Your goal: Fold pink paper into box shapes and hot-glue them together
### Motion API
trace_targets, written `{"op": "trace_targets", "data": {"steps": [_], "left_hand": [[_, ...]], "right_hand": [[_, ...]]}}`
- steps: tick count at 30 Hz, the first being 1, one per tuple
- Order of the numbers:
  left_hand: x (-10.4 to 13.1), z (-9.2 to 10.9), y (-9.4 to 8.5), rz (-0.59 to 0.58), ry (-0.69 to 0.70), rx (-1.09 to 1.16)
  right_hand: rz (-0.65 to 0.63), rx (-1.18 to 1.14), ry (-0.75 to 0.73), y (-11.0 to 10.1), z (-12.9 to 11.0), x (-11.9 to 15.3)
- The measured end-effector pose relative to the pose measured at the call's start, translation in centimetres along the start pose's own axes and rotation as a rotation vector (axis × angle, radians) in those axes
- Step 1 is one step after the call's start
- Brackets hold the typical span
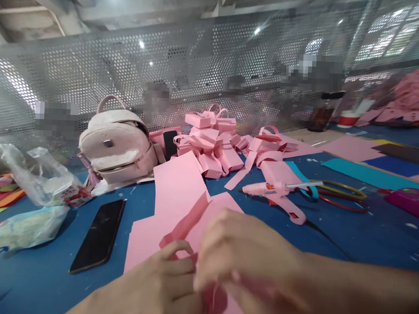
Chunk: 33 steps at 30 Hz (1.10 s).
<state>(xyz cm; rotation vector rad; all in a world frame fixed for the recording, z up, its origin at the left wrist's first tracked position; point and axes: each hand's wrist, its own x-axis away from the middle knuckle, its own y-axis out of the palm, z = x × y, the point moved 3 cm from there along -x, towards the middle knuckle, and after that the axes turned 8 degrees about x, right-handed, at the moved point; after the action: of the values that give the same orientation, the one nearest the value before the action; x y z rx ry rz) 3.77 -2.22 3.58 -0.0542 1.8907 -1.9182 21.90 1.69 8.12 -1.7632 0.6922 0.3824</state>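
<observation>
My left hand (165, 280) and my right hand (246, 260) are close together at the bottom middle, fingers curled on a folded piece of pink paper (188, 221). One folded flap of it sticks up beyond the left fingers; the rest is largely covered by my hands. The right hand is slightly blurred. Beneath them lie flat sheets of pink paper (175, 181). To the right of my hands a pink glue gun (273, 192) rests on the blue table (331, 231), with a glue stick in its back and its black cord trailing toward me.
Beyond the sheets is a pile of pink paper boxes with handles (213, 143). A pale backpack (116, 146), a black phone (98, 235) and plastic bags (29, 228) are on the left. Scissors with red and yellow handles (346, 195) and a purple tool (410, 201) lie right.
</observation>
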Motion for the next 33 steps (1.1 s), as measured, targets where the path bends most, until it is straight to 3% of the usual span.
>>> {"op": "trace_targets", "data": {"steps": [3,7,10,17,22,29,33], "left_hand": [[0.1,0.3,0.1,0.071,0.081,-0.004],[0.4,0.3,0.1,0.128,0.059,-0.073],[0.7,0.0,-0.1,0.188,-0.005,-0.134],[0.9,-0.3,0.6,0.229,0.003,-0.122],[1.3,-0.8,1.1,0.221,-0.005,-0.081],[1.9,-2.5,0.5,0.244,-0.078,-0.082],[2.0,-3.7,-0.1,0.287,-0.166,-0.132]], "right_hand": [[0.028,0.037,0.196,-0.1,3.1,-0.8],[-0.230,0.147,0.403,0.7,6.0,-0.6],[-0.351,0.210,0.443,1.7,6.5,-0.1],[-0.433,0.317,0.541,3.0,7.3,0.5],[-0.421,0.314,0.516,2.9,7.3,0.4],[-0.363,0.270,0.473,2.9,7.3,0.9],[-0.446,0.315,0.427,3.3,7.0,0.6]]}}
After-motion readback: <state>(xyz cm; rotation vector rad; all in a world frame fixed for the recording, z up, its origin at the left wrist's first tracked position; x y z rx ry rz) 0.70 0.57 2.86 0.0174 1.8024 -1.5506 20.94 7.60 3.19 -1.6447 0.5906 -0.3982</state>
